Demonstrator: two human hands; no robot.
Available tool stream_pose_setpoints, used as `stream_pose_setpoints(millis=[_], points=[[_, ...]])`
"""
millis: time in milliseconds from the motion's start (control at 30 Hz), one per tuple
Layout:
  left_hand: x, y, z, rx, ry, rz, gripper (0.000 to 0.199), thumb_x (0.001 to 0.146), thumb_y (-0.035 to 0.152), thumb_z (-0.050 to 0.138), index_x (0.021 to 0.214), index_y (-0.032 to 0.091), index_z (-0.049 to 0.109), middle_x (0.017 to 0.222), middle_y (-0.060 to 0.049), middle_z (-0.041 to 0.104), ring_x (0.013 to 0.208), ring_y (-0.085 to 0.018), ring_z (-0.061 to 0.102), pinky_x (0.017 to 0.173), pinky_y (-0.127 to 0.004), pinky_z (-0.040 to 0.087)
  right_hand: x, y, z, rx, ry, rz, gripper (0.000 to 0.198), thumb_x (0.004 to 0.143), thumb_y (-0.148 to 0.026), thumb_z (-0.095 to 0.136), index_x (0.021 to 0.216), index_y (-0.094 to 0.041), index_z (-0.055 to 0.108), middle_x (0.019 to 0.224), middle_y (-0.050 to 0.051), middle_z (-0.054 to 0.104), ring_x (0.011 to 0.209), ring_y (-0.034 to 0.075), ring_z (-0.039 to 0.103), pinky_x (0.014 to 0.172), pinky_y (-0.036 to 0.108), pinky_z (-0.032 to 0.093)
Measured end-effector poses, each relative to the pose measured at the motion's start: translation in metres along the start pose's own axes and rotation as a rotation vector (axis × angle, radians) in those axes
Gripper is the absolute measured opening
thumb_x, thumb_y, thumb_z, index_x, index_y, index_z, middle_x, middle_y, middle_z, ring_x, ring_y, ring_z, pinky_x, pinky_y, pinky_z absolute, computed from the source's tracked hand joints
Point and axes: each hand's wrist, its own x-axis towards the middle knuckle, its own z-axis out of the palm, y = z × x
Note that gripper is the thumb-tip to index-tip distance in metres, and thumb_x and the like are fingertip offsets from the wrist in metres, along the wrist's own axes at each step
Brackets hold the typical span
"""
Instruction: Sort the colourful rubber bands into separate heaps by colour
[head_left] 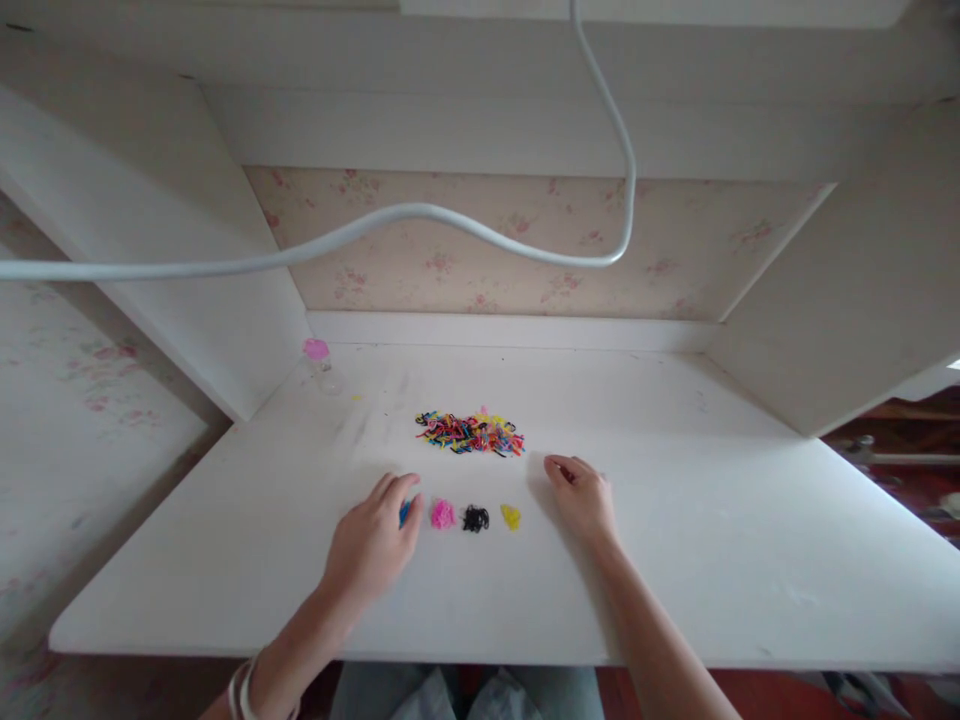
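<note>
My left hand (379, 530) rests on the table beside a small blue pile of rubber bands (405, 513), its thumb and fingers curved apart around it and partly hiding it. To its right lie a pink pile (443, 514), a black pile (475, 518) and a yellow pile (511, 516) of small bands. Behind them spreads a larger heap of mixed-colour rubber bands (470, 433). My right hand (581, 495) lies to the right of the yellow pile with its fingers curled in; whether something tiny is between them cannot be seen.
A clear bottle (327, 378) with a pink top (316, 348) stands at the back left of the white table (712, 540). White side panels flank the table. A white cable (420, 211) hangs across the upper view, in front of floral wallpaper (517, 225).
</note>
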Motion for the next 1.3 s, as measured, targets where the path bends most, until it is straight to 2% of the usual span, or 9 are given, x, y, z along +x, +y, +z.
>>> stream_pose_setpoints(millis=[100,200,333,433,533,667,967,1167,1300], points=[[0.025,0.023,-0.002,0.015,-0.124,0.026,0.027,0.091,0.038,0.040,0.105,0.026,0.060,0.111,0.000,0.064,0.084,-0.013,0.065,0.069,-0.024,0.047,0.000,-0.001,-0.001,-0.004,-0.009,-0.002,0.037,0.086,-0.043,0.044,0.087,-0.022,0.074,0.078,0.003,0.068,0.067,0.015,0.058,0.065,0.026,0.041],[0.047,0.037,0.006,0.089,-0.218,0.057,0.027,0.090,0.039,0.040,0.095,0.026,0.063,0.105,-0.001,0.065,0.083,-0.014,0.065,0.072,-0.025,0.047,0.001,0.001,-0.001,-0.012,-0.027,-0.008,0.036,0.087,-0.042,0.043,0.088,-0.023,0.074,0.080,0.003,0.068,0.068,0.015,0.059,0.066,0.026,0.041],[0.070,0.043,0.021,0.172,-0.233,0.030,0.030,0.088,0.042,0.043,0.091,0.022,0.065,0.100,-0.005,0.065,0.086,-0.018,0.064,0.076,-0.030,0.048,0.001,0.003,0.000,-0.011,-0.037,-0.028,0.034,0.087,-0.039,0.044,0.088,-0.024,0.074,0.080,0.002,0.068,0.069,0.015,0.059,0.068,0.025,0.041],[0.080,0.044,0.029,0.199,-0.224,0.022,0.030,0.088,0.041,0.043,0.097,0.020,0.063,0.105,-0.008,0.063,0.090,-0.019,0.063,0.078,-0.031,0.048,0.002,0.003,0.001,-0.025,-0.047,-0.028,0.032,0.087,-0.038,0.044,0.087,-0.025,0.074,0.080,0.001,0.067,0.069,0.014,0.059,0.067,0.024,0.041],[0.085,0.044,0.034,0.220,-0.212,0.029,0.031,0.089,0.040,0.042,0.104,0.019,0.060,0.110,-0.009,0.060,0.093,-0.018,0.062,0.079,-0.030,0.048,0.003,0.003,0.003,-0.038,-0.048,-0.018,0.030,0.087,-0.038,0.046,0.087,-0.026,0.074,0.080,0.000,0.067,0.069,0.013,0.059,0.066,0.024,0.040],[0.086,0.042,0.038,0.236,-0.198,0.049,0.030,0.090,0.038,0.039,0.104,0.020,0.059,0.110,-0.008,0.058,0.092,-0.019,0.061,0.077,-0.031,0.048,0.004,0.003,0.003,-0.042,-0.045,-0.011,0.030,0.087,-0.037,0.046,0.087,-0.027,0.074,0.080,0.000,0.067,0.067,0.013,0.058,0.064,0.023,0.040],[0.083,0.036,0.032,0.189,-0.192,0.073,0.039,0.095,0.037,0.026,0.099,0.024,0.063,0.111,-0.006,0.058,0.079,-0.013,0.062,0.070,-0.027,0.045,0.004,0.000,0.000,-0.053,-0.048,-0.012,0.031,0.088,-0.038,0.045,0.087,-0.027,0.074,0.076,0.000,0.066,0.069,0.013,0.058,0.063,0.023,0.039],[0.089,0.027,0.025,0.087,-0.198,0.033,0.036,0.093,0.039,0.032,0.098,0.025,0.066,0.111,-0.003,0.061,0.085,-0.012,0.061,0.073,-0.024,0.044,0.004,0.000,0.000,-0.042,-0.052,-0.001,0.029,0.087,-0.036,0.047,0.086,-0.027,0.074,0.078,0.000,0.066,0.070,0.013,0.059,0.065,0.023,0.039],[0.090,0.026,0.021,-0.019,-0.242,0.053,0.029,0.089,0.038,0.044,0.093,0.024,0.069,0.101,-0.001,0.066,0.087,-0.011,0.061,0.076,-0.021,0.045,0.004,0.000,0.000,-0.038,-0.055,-0.008,0.029,0.087,-0.037,0.046,0.087,-0.026,0.074,0.078,0.000,0.066,0.071,0.013,0.059,0.065,0.023,0.039]])
